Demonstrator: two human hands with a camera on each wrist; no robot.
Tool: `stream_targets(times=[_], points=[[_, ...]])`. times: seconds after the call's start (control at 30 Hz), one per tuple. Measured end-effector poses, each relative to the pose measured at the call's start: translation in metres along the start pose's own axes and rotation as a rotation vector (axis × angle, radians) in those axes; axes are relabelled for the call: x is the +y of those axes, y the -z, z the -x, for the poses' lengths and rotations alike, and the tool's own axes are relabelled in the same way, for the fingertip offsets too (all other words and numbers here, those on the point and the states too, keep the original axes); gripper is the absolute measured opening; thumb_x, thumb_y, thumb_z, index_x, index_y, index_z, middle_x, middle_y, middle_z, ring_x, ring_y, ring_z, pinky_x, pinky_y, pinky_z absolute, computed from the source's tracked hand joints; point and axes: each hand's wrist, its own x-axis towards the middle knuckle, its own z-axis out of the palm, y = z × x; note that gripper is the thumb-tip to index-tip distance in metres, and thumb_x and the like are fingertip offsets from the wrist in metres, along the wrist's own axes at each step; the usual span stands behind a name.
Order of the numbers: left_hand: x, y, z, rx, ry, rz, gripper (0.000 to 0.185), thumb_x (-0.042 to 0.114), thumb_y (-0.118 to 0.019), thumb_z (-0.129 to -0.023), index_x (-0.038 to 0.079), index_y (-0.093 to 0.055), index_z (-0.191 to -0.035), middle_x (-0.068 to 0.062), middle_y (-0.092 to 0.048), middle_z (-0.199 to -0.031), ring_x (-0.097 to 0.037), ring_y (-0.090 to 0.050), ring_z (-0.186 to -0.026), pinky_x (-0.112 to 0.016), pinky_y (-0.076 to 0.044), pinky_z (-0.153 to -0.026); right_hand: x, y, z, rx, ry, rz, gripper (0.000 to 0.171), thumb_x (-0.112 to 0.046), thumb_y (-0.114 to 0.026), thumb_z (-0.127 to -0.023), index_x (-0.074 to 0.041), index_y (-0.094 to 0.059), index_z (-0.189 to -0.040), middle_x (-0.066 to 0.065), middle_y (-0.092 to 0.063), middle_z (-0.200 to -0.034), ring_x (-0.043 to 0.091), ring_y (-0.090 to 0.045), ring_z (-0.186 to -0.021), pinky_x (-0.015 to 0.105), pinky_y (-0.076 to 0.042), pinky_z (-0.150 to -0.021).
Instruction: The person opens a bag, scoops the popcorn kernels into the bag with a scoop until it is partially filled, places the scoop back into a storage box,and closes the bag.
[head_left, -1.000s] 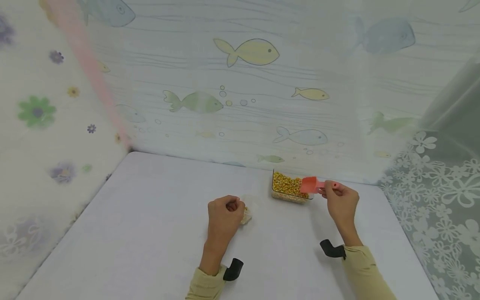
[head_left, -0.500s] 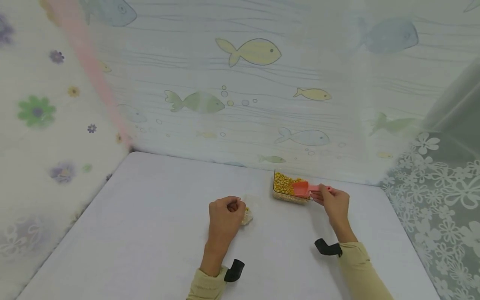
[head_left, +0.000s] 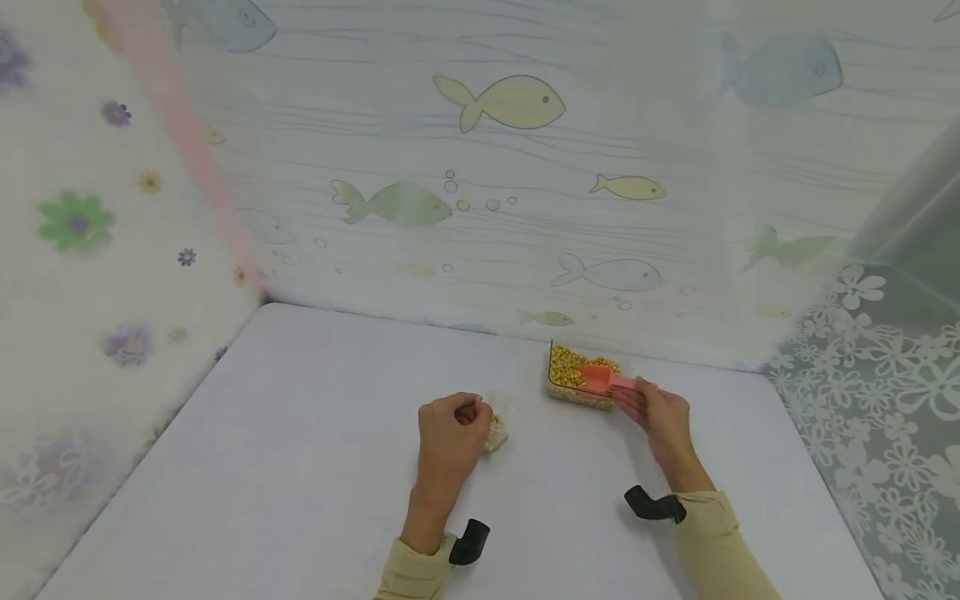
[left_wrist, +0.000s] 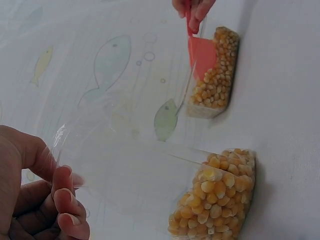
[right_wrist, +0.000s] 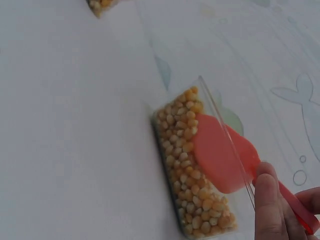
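My left hand (head_left: 450, 429) pinches the top edge of a clear plastic bag (left_wrist: 135, 170) between thumb and fingers. Corn kernels (left_wrist: 212, 200) fill the bottom of that bag, which stands on the table. To the right, my right hand (head_left: 663, 421) grips the handle of a small red scoop (head_left: 597, 379). The scoop's blade is sunk among the kernels in a clear rectangular container (head_left: 581, 396), as the right wrist view also shows. How much corn lies in the scoop cannot be made out.
A white table (head_left: 300, 467) spreads beneath both hands. Behind the container rises a curtain (head_left: 495, 233) printed with fish, close to the table's back edge. Floral cloth (head_left: 112, 333) hangs on the left, and lace (head_left: 877, 433) on the right.
The right hand has moved left and slightly down, pushing the scoop from the container's right rim into the corn. The left hand stays in place with the bag.
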Motion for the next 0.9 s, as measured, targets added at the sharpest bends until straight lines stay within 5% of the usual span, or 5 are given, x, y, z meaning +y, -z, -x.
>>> stream_targets(times=[0.3, 0.43, 0.57, 0.9], points=[[-0.002, 0.0, 0.001, 0.007, -0.023, 0.004, 0.012, -0.006, -0.066, -0.085, -0.003, -0.077, -0.081, -0.003, -0.064, -0.061, -0.006, -0.055, -0.053, -0.023, -0.05, -0.053, -0.002, 0.0, 0.007, -0.061, -0.116, -0.154, 0.02, -0.017, -0.05, -0.107, -0.004, -0.051, -0.122, 0.001, -0.078, -0.087, 0.01, -0.076, -0.087, 0.023, -0.056, -0.088], [-0.004, 0.0, 0.002, 0.005, -0.018, 0.008, 0.011, -0.006, -0.066, -0.085, -0.005, -0.077, -0.083, -0.003, -0.064, -0.061, -0.006, -0.055, -0.054, -0.023, -0.05, -0.053, -0.002, 0.002, 0.009, -0.059, -0.151, -0.235, 0.016, -0.017, -0.051, -0.107, -0.006, -0.061, -0.109, 0.004, -0.078, -0.087, 0.013, -0.076, -0.088, 0.024, -0.057, -0.088], [-0.005, 0.0, 0.002, 0.005, -0.014, 0.004, 0.011, -0.006, -0.065, -0.085, -0.006, -0.077, -0.084, -0.003, -0.065, -0.062, -0.007, -0.055, -0.054, -0.023, -0.05, -0.054, -0.002, 0.003, 0.011, -0.066, -0.177, -0.292, 0.024, -0.018, -0.05, -0.107, -0.009, -0.069, -0.095, 0.006, -0.078, -0.087, 0.014, -0.076, -0.088, 0.025, -0.057, -0.088], [-0.004, 0.002, 0.001, 0.0, -0.012, 0.002, 0.012, -0.005, -0.066, -0.086, -0.003, -0.077, -0.082, -0.002, -0.064, -0.061, -0.007, -0.054, -0.054, -0.023, -0.05, -0.053, 0.008, 0.009, 0.007, -0.152, -0.177, -0.445, 0.033, -0.019, -0.046, -0.108, -0.009, -0.072, -0.091, 0.008, -0.079, -0.09, 0.013, -0.076, -0.09, 0.023, -0.057, -0.086]])
